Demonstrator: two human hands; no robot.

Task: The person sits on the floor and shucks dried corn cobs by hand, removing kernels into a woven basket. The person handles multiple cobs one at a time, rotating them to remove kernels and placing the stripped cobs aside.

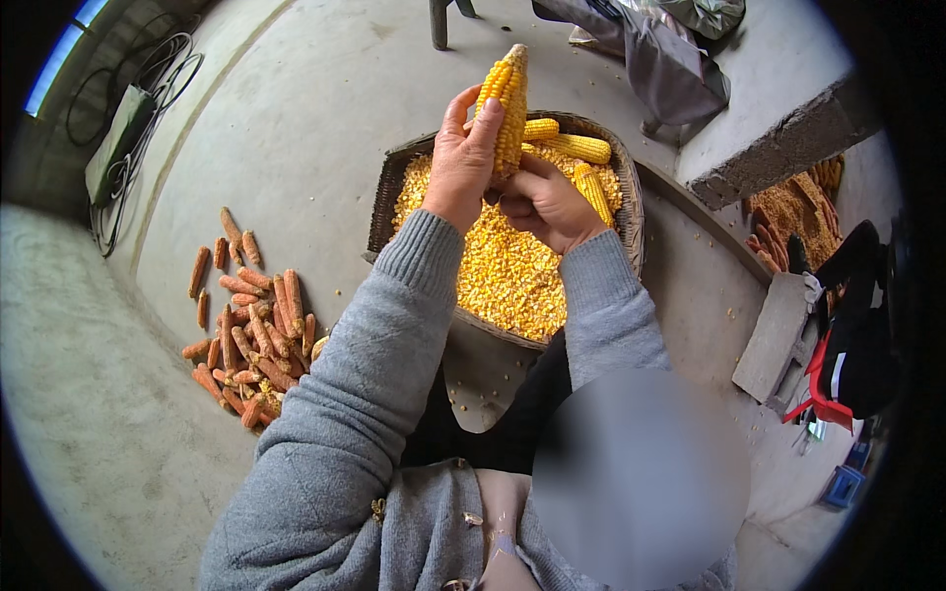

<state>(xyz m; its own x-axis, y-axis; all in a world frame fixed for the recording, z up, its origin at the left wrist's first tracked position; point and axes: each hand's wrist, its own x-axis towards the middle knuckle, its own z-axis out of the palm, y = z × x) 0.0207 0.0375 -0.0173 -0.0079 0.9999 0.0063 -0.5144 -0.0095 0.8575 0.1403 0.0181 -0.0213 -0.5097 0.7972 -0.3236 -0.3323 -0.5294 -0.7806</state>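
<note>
My left hand [464, 151] grips an ear of corn [510, 111] that points away from me, thumb along its side. Yellow kernels cover most of the cob, and its tip is pale. At the ear's lower end my right hand [550, 203] has its fingers curled; a small dark bit shows there, too hidden to name. Below both hands stands a woven basket [632, 214] holding loose corn kernels [510, 284]. Several whole ears, one of them a yellow ear of corn [580, 148], lie on the kernels toward the far right side.
Bare corn cobs [259, 325] lie heaped on the concrete floor to the left. A concrete block [772, 336] sits at right, near a red-edged black object [820, 391]. Behind a low board [702, 221] is another pile [794, 214]. Coiled cables [140, 140] lie far left.
</note>
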